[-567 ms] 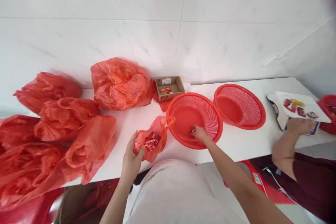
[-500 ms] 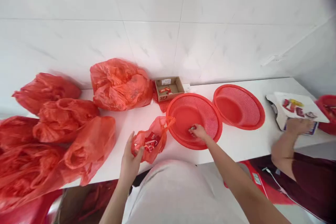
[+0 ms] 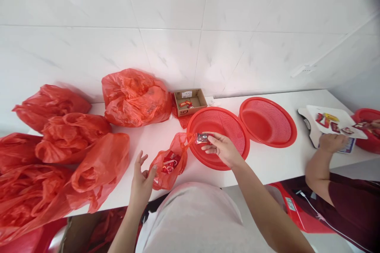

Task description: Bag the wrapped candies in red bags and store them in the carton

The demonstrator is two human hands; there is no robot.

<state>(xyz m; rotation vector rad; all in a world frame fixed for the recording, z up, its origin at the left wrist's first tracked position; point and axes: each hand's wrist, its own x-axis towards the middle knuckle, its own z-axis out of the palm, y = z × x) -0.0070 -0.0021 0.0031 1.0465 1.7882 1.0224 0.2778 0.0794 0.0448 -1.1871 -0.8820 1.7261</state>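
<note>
On the white counter point(image 3: 267, 164), a red mesh basket point(image 3: 233, 126) is standing before you, with a translucent red plastic bag point(image 3: 177, 142) lying just left of it. Your left hand point(image 3: 142, 184) is holding its fingers wide apart, thumb at the bag's edge; your right hand point(image 3: 226, 151) is pinching a small dark-wrapped packet point(image 3: 202, 138) over the basket's left side. You should be gripping it lightly by its end and steadying the bag's edge.

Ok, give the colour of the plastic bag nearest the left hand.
Translucent red bag; head view.
</note>
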